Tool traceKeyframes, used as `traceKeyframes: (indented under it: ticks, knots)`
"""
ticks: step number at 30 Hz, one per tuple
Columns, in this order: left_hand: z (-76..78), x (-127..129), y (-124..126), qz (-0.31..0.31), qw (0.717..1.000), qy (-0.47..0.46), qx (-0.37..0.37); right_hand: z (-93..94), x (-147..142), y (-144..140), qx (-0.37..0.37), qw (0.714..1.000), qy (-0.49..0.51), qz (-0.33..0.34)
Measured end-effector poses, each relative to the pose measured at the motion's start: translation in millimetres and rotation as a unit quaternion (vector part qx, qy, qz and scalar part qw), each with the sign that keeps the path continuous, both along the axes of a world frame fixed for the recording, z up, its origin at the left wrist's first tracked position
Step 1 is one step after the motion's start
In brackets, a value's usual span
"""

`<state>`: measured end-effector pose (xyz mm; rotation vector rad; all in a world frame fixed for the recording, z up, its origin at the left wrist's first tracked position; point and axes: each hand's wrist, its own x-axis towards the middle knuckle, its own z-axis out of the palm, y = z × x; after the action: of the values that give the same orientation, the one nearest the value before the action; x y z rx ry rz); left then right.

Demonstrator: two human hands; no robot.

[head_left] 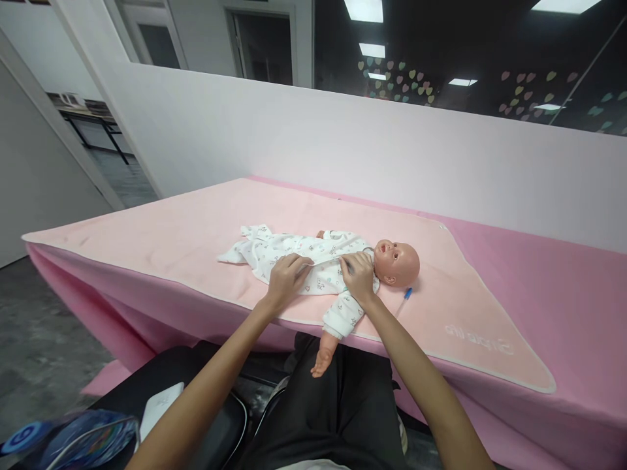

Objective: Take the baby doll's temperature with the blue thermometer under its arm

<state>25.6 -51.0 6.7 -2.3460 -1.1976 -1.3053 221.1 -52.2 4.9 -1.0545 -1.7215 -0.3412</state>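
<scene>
A baby doll [398, 264] lies on its back, head to the right, in a white printed romper [259, 251]. Its near arm [327, 349] hangs out past the table's front edge. My left hand [288, 281] pinches the romper's front edge around the belly. Near the doll's chest, my right hand [359, 275] has its fingers closed on the same edge. The cloth edge runs fairly straight between both hands. What lies under the fingers is partly hidden.
A blue-capped pen [406, 295] lies beside the doll's head, partly behind my right forearm. A peach mat [186, 228] covers much of the pink-draped table [578, 313]. Behind stands a white wall [441, 156]. At lower left, a black chair [220, 424] carries a white object [159, 405].
</scene>
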Motion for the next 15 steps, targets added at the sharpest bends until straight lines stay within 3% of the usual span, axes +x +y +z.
traceKeyframes:
  ticks: [8,11,13,15]
  knots:
    - [-0.4,-3,3,0.066,0.993,-0.087,-0.047,5.6,-3,-7,-0.057,0.998,0.010,0.008]
    - [2.2,-15,9,0.121,0.972,-0.186,-0.071,7.3,7,-38,-0.087,0.996,-0.005,0.004]
    - [9.5,-23,15,0.152,0.963,-0.213,-0.061,1.1,24,-65,-0.086,0.996,-0.019,-0.034]
    - [22.4,-24,22,0.145,0.967,-0.204,-0.037,-11.0,48,-91,-0.092,0.991,-0.034,-0.090]
